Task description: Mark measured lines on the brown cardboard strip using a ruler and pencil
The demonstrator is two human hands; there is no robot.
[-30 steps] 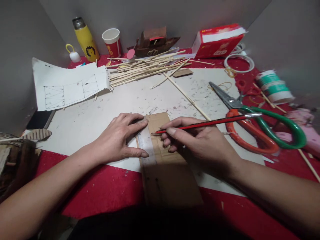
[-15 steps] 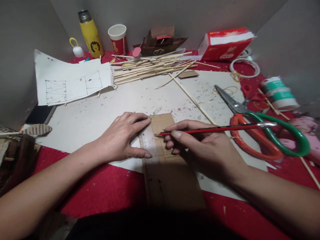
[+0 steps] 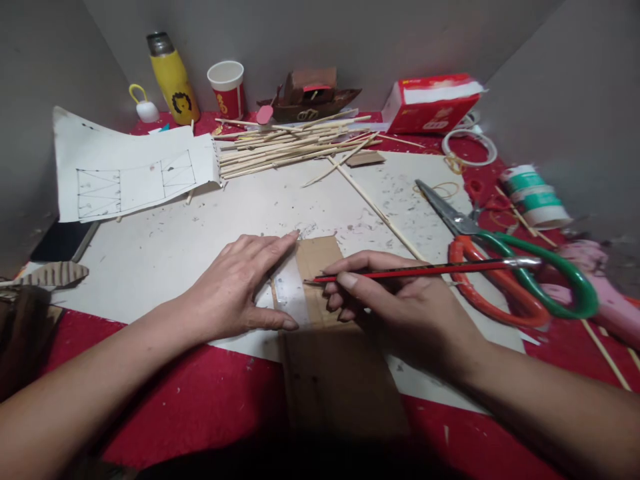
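Note:
A strip of brown cardboard (image 3: 340, 373) lies lengthwise in front of me, its near end in shadow. Along its left side rests a clear ruler (image 3: 291, 297). My left hand (image 3: 245, 283) presses on the ruler's left edge, thumb and fingers spread apart. Between the thumb and fingers of my right hand (image 3: 380, 293) is a red and black pencil (image 3: 400, 272), its tip at the ruler's right edge on the cardboard. The pencil's back end passes above the large scissors (image 3: 500, 257) with one orange and one green handle.
Behind are a pile of wooden sticks (image 3: 290, 150), a model boat (image 3: 310, 97), a paper cup (image 3: 226, 90), a yellow bottle (image 3: 175, 83) and a red tissue pack (image 3: 433, 103). A drawn sheet (image 3: 140, 177) curls at left above a phone (image 3: 65, 240). Tape rolls (image 3: 535, 197) stand right.
The view has shifted, so the background sits lower and further left. Both hands keep their places on the cardboard; the pencil tip stays by the ruler's edge.

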